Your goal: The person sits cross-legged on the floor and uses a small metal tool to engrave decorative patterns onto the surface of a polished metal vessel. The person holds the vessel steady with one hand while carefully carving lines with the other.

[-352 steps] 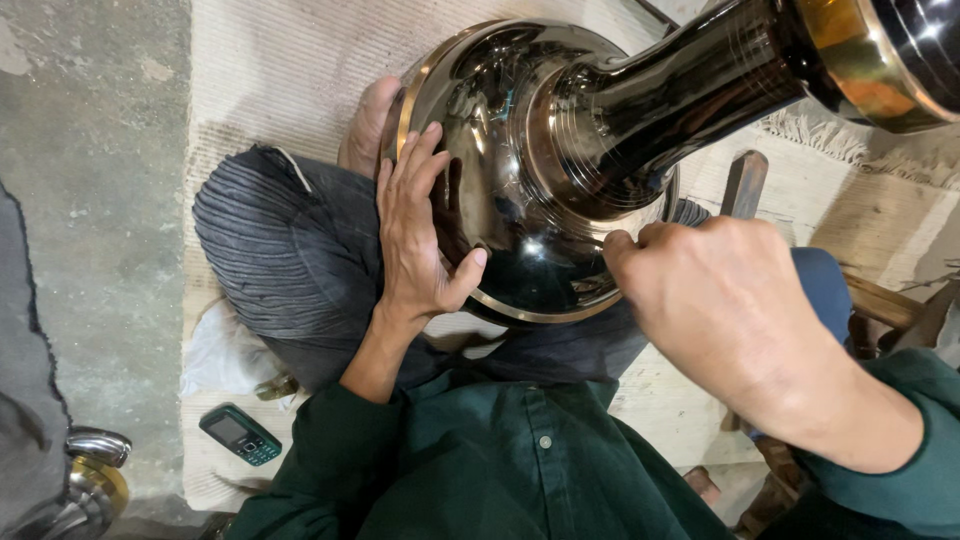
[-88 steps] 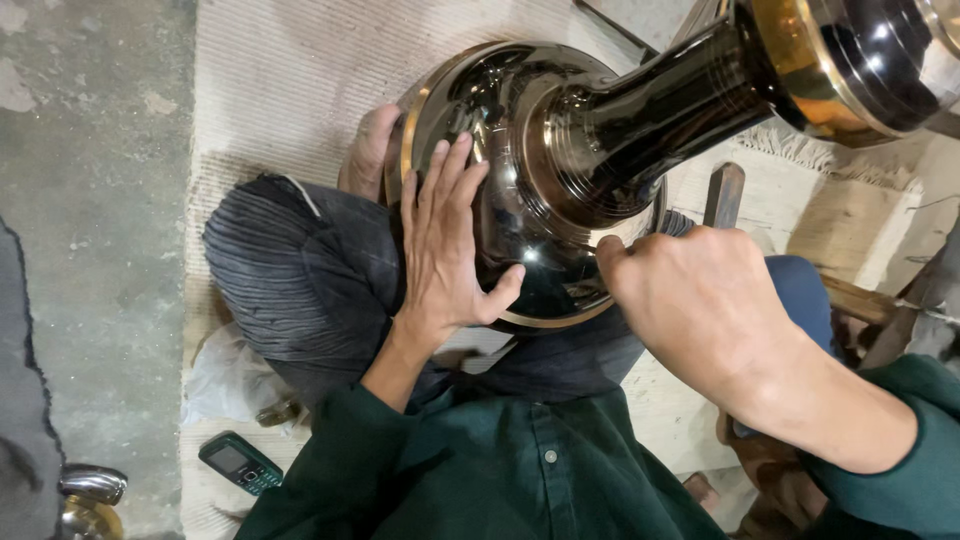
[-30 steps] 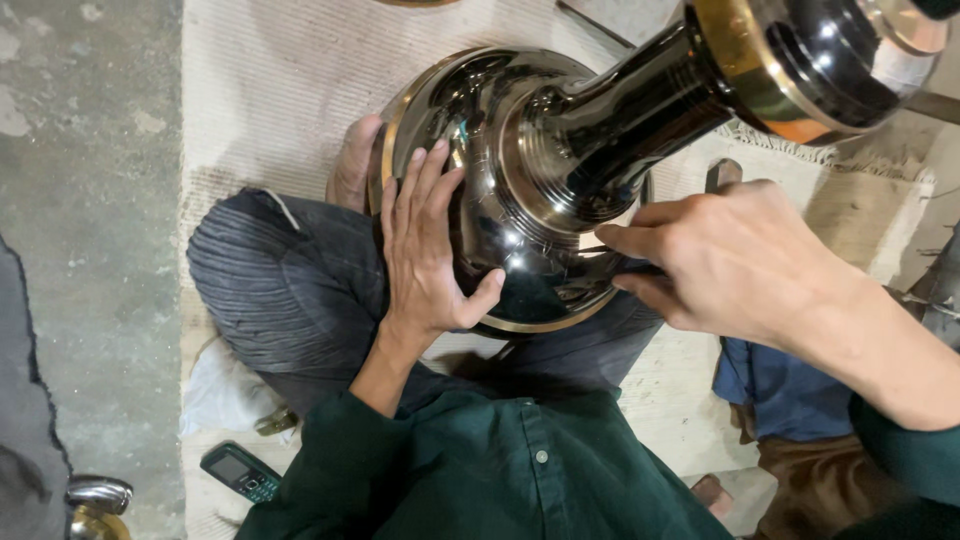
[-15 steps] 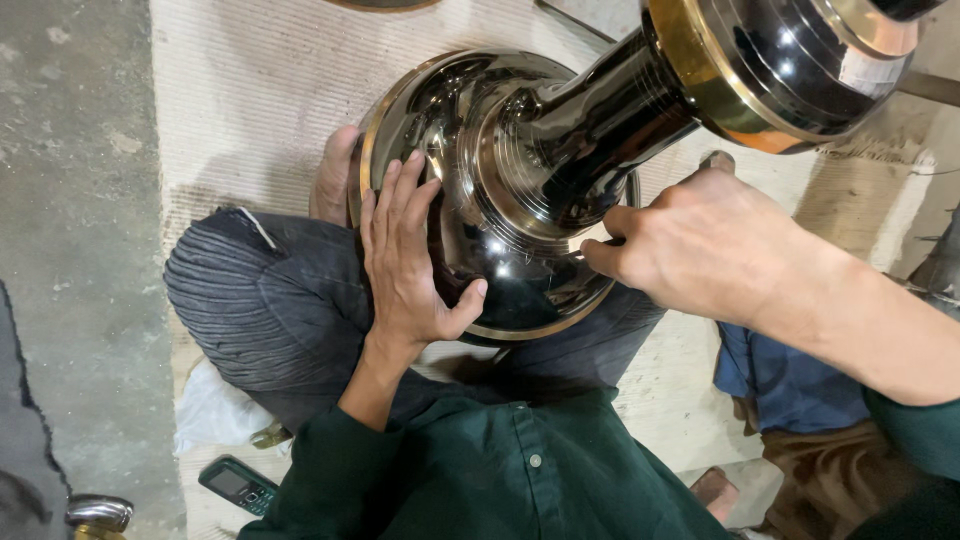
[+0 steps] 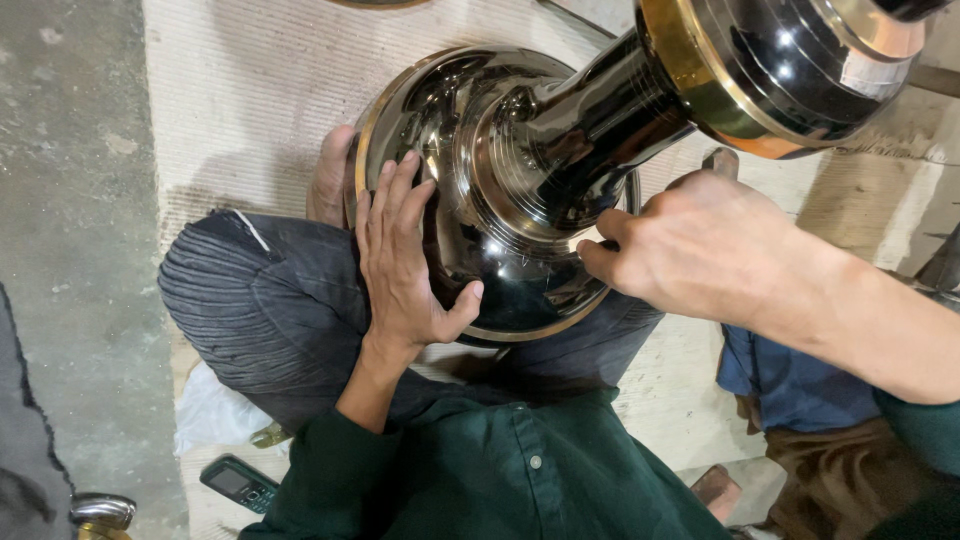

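Landmark: the big shiny metal vessel [image 5: 500, 210], dark polished body with brass-coloured bands, lying tilted across my lap with its neck pointing up toward the camera.

Around it: woven pale mat [image 5: 250, 110] spreads out behind and to the left of the vessel, bare concrete floor [image 5: 70, 200] further left of that. My knee in dark ribbed trousers [image 5: 260, 310] sits right under the vessel's left edge, and my bare foot [image 5: 330, 180] pokes out just beside its rim.

In the way: the vessel's wide flared top [image 5: 790, 60] fills the upper right and hides whatever is behind it. My own right arm covers the stuff below the vessel on that side.

Small stuff: a little phone [image 5: 238, 483] lies on the mat well below the vessel, near my green shirt [image 5: 500, 470]. A rounded metal piece [image 5: 100, 512] shows at the bottom left corner, well apart from the vessel.

Left grip [image 5: 400, 260]: fingers spread wide, palm flat against the vessel's rounded body, thumb hooked along the lower curve. Pressing, not closed round anything.

Right grip [image 5: 700, 250]: fingers curled in tight with the tips at the vessel's lower rim. Can't tell if something is pinched in there or not.
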